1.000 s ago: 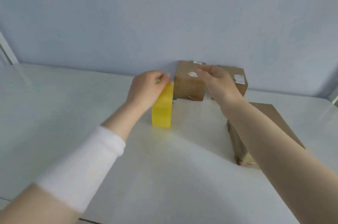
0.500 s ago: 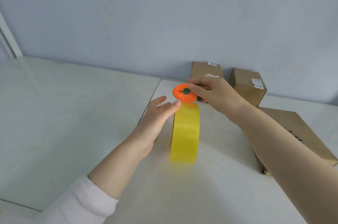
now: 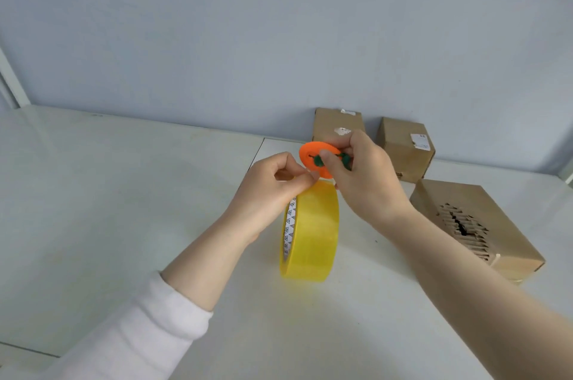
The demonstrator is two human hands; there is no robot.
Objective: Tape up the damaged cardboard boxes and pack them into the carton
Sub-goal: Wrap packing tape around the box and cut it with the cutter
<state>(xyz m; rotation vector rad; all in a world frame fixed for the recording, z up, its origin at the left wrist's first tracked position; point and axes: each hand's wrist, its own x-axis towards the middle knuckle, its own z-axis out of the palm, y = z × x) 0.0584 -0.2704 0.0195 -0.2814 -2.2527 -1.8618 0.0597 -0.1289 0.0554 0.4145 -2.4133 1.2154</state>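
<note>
Two fingertips (image 3: 310,176) of the left hand (image 3: 269,190) pinch together at the top of the yellow tape roll (image 3: 310,234), apparently picking for its free end. Just above the roll, the right hand (image 3: 362,184) pinches a round orange cutter (image 3: 313,154), likely ready to slice a strip. Right of the roll lies the torn cardboard box (image 3: 440,199), gash upward for taping. Behind the roll stand a small box (image 3: 338,122) and a second small box (image 3: 403,159). No carton shows.

The tape roll (image 3: 313,230) is translucent yellow, its core (image 3: 290,224) white with small dark triangles. The cutter (image 3: 313,154) is orange with green parts. The near box (image 3: 496,218), far left box (image 3: 336,120) and far right box (image 3: 400,153) are brown, the far ones white-labelled. The surface (image 3: 124,193) and sleeve (image 3: 139,339) are white, the wall (image 3: 279,38) pale blue.
</note>
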